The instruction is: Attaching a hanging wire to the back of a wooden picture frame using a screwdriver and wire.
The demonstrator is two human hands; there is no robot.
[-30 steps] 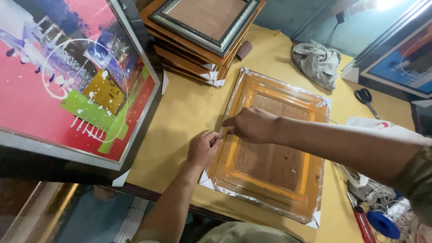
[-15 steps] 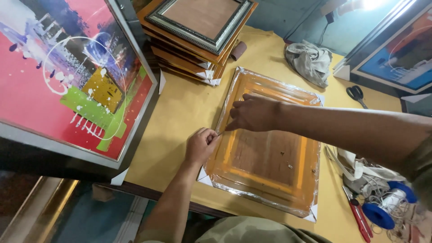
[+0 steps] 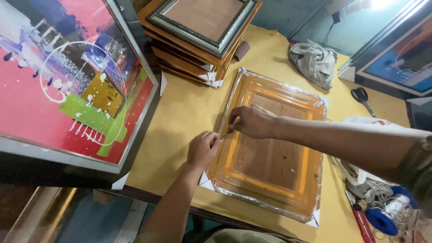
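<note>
At the near left edge of the wrapped frame [image 3: 270, 148], lying flat on the yellow table [image 3: 189, 108], the left hand [image 3: 202, 148] is pinched shut on the film. The right hand [image 3: 252, 121] grips a small tool there. The wrapping appears mostly complete.

plastic-wrapped orange frame [image 3: 270, 153] lies flat on the yellow table [image 3: 189, 108].

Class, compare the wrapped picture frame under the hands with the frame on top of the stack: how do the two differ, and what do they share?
The wrapped frame is covered in clear plastic film; the top frame on the stack is bare. The wrapped frame is orange wood, the top frame dark with a beaded edge. The wrapped frame lies alone on the yellow table with the left hand and right hand at its edge; the top frame is untouched. Both lie flat with brown board panels.
</note>
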